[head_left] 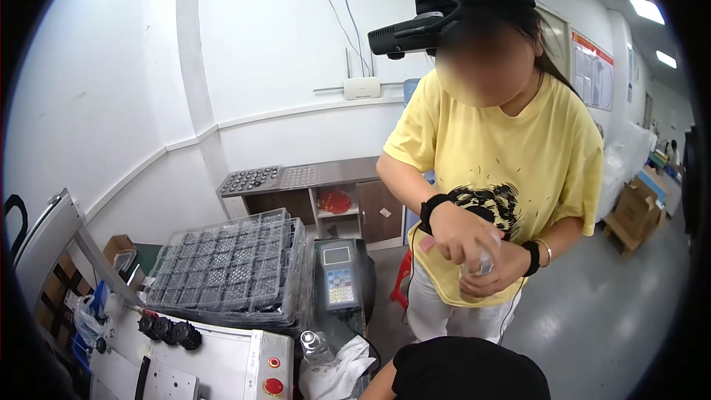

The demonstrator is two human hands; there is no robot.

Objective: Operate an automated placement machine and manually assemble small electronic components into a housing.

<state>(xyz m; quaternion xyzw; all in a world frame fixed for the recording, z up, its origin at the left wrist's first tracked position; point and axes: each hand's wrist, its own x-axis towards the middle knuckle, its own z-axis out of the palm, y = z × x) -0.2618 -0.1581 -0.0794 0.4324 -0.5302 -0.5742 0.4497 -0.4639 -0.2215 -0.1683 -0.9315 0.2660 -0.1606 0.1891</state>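
Neither of my hands shows. At the lower edge a rounded black cloth shape [474,370] appears, with a strip of bare arm [379,385] beside it; the hand of that arm is out of the picture. Nearest to it lie a crumpled white cloth [337,378] and a clear bottle with a silvery top [317,348]. Across from me stands a person in a yellow T-shirt [511,155], wearing a black cap with a head-worn device. Both of that person's hands are around a clear container [485,261], the one hand over its top, the other around its lower part.
Stacked clear compartment trays [222,267] of dark parts stand at left, beside a keypad controller [339,274]. In front is a white machine [229,359] with red buttons and black round parts [169,330]. Behind are a low cabinet [311,178] and, at right, cardboard boxes [635,207].
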